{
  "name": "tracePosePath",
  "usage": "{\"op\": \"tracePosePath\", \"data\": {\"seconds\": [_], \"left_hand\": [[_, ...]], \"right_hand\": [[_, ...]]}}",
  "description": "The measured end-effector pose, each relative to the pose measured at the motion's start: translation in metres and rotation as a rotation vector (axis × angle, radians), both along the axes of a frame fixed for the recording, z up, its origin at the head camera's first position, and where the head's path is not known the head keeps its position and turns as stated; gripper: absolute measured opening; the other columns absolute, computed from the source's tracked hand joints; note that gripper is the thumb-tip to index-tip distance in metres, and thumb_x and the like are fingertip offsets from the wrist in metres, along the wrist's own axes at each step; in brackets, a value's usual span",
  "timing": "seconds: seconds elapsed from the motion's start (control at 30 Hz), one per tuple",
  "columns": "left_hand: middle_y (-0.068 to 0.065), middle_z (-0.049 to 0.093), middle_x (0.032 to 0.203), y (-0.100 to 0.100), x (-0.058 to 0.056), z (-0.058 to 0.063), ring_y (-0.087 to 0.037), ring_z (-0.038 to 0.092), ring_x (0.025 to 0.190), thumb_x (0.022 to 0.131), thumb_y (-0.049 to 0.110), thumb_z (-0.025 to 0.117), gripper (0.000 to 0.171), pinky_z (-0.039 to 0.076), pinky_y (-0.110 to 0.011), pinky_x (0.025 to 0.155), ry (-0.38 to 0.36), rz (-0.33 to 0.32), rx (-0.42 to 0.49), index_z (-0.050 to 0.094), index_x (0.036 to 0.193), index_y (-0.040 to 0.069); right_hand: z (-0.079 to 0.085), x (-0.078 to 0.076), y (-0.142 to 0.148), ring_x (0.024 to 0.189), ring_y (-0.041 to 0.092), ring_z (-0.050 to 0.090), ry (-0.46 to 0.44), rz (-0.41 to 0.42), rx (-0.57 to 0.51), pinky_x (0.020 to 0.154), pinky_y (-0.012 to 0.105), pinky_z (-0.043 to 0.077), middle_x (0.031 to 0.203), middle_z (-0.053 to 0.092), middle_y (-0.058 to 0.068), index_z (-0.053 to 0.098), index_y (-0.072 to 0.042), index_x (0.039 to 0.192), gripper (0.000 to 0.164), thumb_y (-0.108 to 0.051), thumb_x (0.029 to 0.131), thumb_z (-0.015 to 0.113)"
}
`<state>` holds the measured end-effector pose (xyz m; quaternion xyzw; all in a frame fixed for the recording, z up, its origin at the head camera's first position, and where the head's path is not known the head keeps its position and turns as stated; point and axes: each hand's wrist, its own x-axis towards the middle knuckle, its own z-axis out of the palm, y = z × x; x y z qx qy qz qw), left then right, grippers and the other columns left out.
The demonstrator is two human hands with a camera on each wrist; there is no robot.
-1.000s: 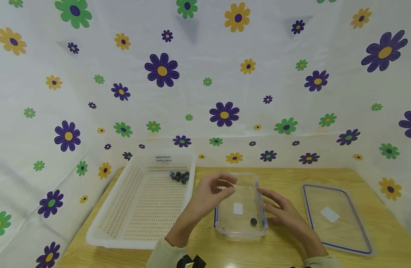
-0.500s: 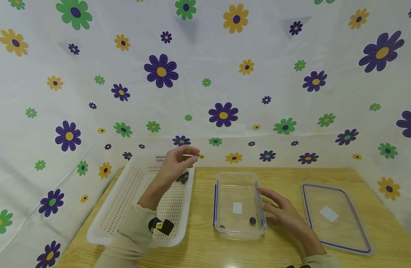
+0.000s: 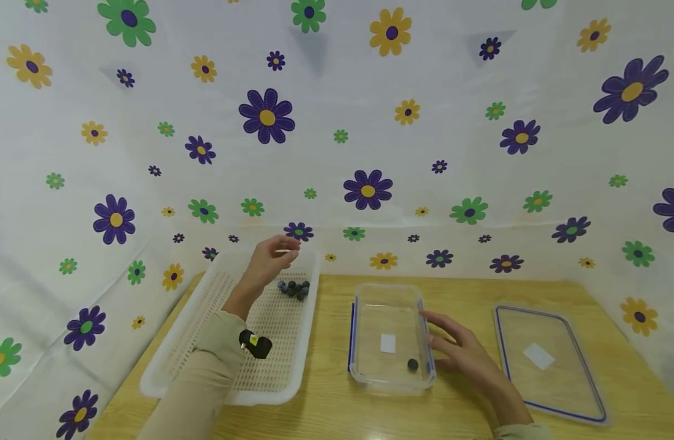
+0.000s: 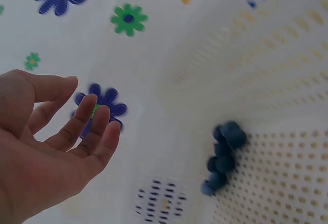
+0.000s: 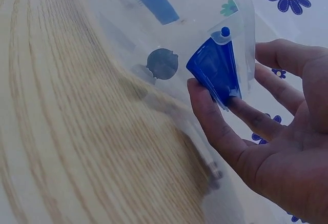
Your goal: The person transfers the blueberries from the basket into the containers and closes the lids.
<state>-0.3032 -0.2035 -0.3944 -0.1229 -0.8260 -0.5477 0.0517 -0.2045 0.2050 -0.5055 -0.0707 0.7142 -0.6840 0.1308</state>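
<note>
Blueberries (image 3: 294,289) bunched in a white plastic basket (image 3: 310,330), 1 blueberry (image 3: 412,365) in a clear plastic box (image 3: 394,385).
The bunched berries, round and dark blue, touch each other in the basket's far right corner; the left hand (image 3: 269,261) hangs loosely curled above the basket near them, holding nothing. The basket is rectangular, its floor and walls pierced with small holes. The box stands upright to its right, lidless and see-through, with a blue clip flap (image 5: 215,73) hanging on its right side and blue along its left; the right hand (image 3: 463,351) touches its right wall. The lone berry rests on the floor near the box's near right corner.
</note>
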Motion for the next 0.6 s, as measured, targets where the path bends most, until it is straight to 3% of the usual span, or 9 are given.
{"op": "tracePosePath", "data": {"seconds": [0.37, 0.6], "left_hand": [[-0.024, 0.064, 0.126, -0.027, -0.028, -0.054, -0.04, 0.061, 0.116, 0.1, 0.006, 0.062, 0.027, 0.052, -0.051, 0.099, -0.095, 0.153, -0.172, 0.064, 0.124, -0.006], [-0.024, 0.065, 0.122, -0.044, -0.034, -0.074, -0.038, 0.062, 0.112, 0.103, 0.01, 0.06, 0.026, 0.053, -0.048, 0.092, -0.157, 0.16, -0.208, 0.064, 0.124, -0.006]], "right_hand": [[-0.001, 0.001, 0.002, 0.141, 0.052, 0.037, 0.034, 0.02, -0.013, 0.09, 0.051, 0.057, 0.165, 0.026, 0.019, 0.042, -0.01, 0.156, 0.058, -0.022, 0.103, 0.063], [-0.002, 0.003, 0.0, 0.142, 0.051, 0.036, 0.015, -0.006, -0.022, 0.091, 0.051, 0.057, 0.165, 0.027, 0.018, 0.042, -0.009, 0.156, 0.058, -0.021, 0.103, 0.064]]}}
